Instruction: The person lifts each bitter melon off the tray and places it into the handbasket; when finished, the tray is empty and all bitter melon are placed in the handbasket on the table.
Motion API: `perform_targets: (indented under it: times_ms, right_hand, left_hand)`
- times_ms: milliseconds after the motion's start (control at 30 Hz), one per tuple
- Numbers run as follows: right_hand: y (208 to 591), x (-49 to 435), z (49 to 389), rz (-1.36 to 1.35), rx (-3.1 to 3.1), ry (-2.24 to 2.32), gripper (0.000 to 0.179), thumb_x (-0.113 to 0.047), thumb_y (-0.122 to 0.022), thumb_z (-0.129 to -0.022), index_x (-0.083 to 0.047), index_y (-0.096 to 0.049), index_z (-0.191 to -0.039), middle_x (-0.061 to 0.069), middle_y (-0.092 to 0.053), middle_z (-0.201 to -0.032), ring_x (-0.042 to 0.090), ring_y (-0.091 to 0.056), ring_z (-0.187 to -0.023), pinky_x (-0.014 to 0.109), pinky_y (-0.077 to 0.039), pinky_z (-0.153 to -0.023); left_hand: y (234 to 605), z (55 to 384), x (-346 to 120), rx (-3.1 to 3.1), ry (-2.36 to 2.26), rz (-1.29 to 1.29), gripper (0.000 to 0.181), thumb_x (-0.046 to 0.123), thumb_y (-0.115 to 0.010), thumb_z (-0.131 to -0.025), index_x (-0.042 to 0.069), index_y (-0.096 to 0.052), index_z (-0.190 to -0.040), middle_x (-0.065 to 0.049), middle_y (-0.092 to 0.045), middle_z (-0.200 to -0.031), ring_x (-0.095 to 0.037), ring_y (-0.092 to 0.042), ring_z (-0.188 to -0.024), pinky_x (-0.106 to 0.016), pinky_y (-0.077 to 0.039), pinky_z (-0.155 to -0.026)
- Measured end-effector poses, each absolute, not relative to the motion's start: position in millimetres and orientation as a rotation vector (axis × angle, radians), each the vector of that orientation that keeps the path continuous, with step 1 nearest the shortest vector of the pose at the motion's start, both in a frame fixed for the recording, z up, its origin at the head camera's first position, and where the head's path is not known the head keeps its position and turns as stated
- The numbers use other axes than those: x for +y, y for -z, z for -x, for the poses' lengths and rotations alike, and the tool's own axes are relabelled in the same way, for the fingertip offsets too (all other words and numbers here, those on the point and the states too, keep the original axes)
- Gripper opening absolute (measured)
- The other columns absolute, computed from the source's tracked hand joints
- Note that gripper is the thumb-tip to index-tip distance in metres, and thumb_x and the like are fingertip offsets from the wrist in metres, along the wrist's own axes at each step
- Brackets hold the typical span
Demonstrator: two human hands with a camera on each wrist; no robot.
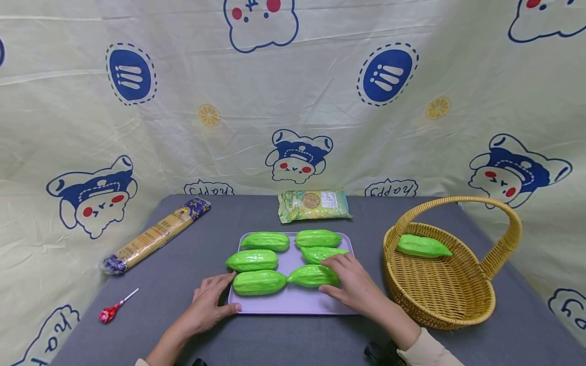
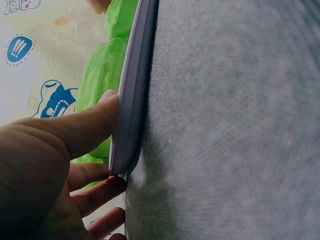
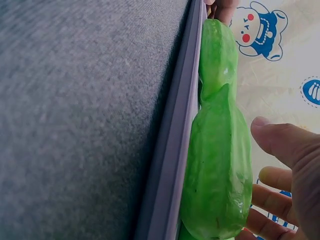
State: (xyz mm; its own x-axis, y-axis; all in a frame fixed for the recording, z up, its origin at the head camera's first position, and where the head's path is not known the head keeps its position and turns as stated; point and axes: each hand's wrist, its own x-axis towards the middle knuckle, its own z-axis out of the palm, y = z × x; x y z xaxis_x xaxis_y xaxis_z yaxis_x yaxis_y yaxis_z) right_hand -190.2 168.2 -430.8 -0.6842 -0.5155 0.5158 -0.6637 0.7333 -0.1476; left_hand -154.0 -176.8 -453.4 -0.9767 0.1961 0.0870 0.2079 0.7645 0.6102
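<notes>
Several glossy green ridged gourds, kind unclear, lie in two columns on a light purple tray. At the tray's near left corner, my left hand holds the rim, thumb on the front edge and fingers round the side. The front left gourd lies beside that hand. Over the front right gourd hovers my right hand, its thumb apart from the gourd and its fingers spread along the far side. Part of the middle right gourd is hidden by the right hand.
A wicker basket with a tall handle stands at the right, one green gourd inside. Behind the tray lies a green-yellow packet. A long noodle pack and a red lollipop lie at the left.
</notes>
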Motion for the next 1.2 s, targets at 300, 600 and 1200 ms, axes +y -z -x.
perform_targets:
  times_ms: [300, 600, 1200]
  right_hand:
    - [434, 160, 194, -0.866, -2.532, -0.447, 0.053, -0.035, -0.082, -0.067, -0.013, -0.064, -0.111, 0.0, -0.065, -0.106, 0.017, -0.054, -0.097, 0.036, -0.044, -0.084]
    - [435, 154, 194, -0.853, -2.544, -0.459, 0.051, -0.035, -0.082, -0.067, -0.013, -0.065, -0.11, -0.001, -0.065, -0.103, 0.017, -0.054, -0.094, 0.036, -0.043, -0.082]
    - [441, 162, 186, -0.83, -2.632, -0.513, 0.05, -0.03, -0.081, -0.069, -0.013, -0.063, -0.113, -0.001, -0.065, -0.103, 0.017, -0.055, -0.097, 0.037, -0.044, -0.085]
  left_hand:
    - [454, 154, -177, -2.934, 1.022, 0.337, 0.073, 0.034, -0.076, -0.075, 0.009, -0.048, -0.137, -0.014, -0.052, -0.135, -0.034, -0.04, -0.124, -0.053, -0.028, -0.095]
    - [454, 155, -177, -2.936, 1.028, 0.331, 0.073, 0.034, -0.076, -0.075, 0.009, -0.048, -0.137, -0.014, -0.052, -0.135, -0.034, -0.04, -0.124, -0.054, -0.028, -0.096]
    - [455, 155, -177, -2.934, 1.03, 0.332, 0.072, 0.033, -0.076, -0.076, 0.009, -0.048, -0.137, -0.014, -0.051, -0.136, -0.034, -0.039, -0.124, -0.054, -0.027, -0.096]
